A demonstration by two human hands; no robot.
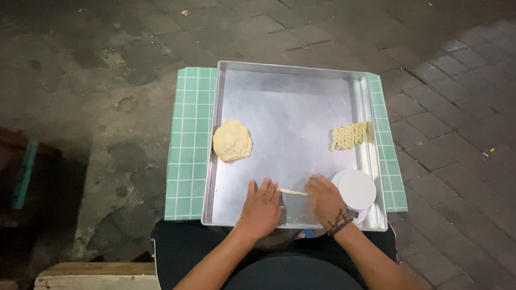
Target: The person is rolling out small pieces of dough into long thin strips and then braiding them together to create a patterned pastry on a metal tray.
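Low in the frame's middle, the left hand (pixel 261 209) and right hand (pixel 324 199) press flat, fingers together, on a thin pale dough rope (pixel 292 192) in the shiny rectangular metal tray (pixel 291 110). Even, light pressure should keep it uniform.

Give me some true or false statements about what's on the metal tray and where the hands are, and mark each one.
1. Both hands press a thin dough strip on the tray. True; left hand, right hand.
2. The dough lump lies near the tray's right edge. False: it is at the left edge.
3. Twisted dough pieces lie in a row on the right. True.
4. The white round scale stands beside the left hand. False: beside the right hand.
5. The tray rests on a red cloth. False: on a green checked mat.
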